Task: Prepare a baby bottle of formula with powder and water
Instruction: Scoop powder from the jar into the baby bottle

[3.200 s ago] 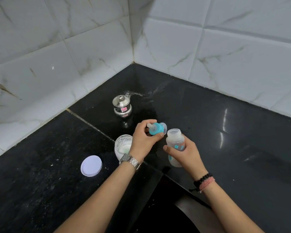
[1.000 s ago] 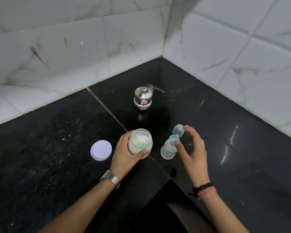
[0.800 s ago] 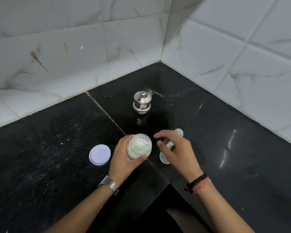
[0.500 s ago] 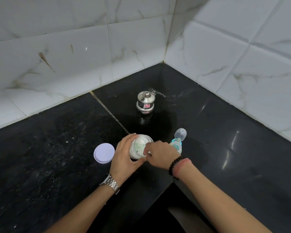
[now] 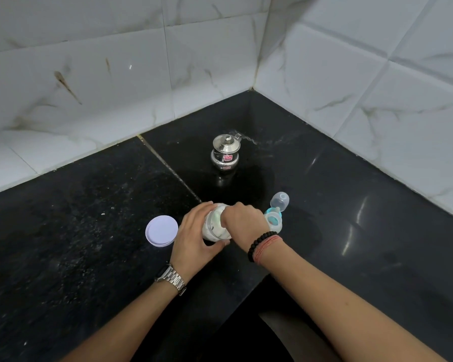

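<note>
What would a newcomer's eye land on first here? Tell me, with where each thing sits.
First, the two hands meeting at the counter's front edge: the left hand grips the powder jar, tilted rightward, while the right hand reaches into its mouth. Just right of them stands the baby bottle with a clear cap behind it; the jar's white lid lies to the left. Farther back, near the tiled corner, a shiny steel pot stands alone.

Single head view, steeply downward, close over the black counter (image 5: pixel 89 257) (tiled corner ahead).
</note>
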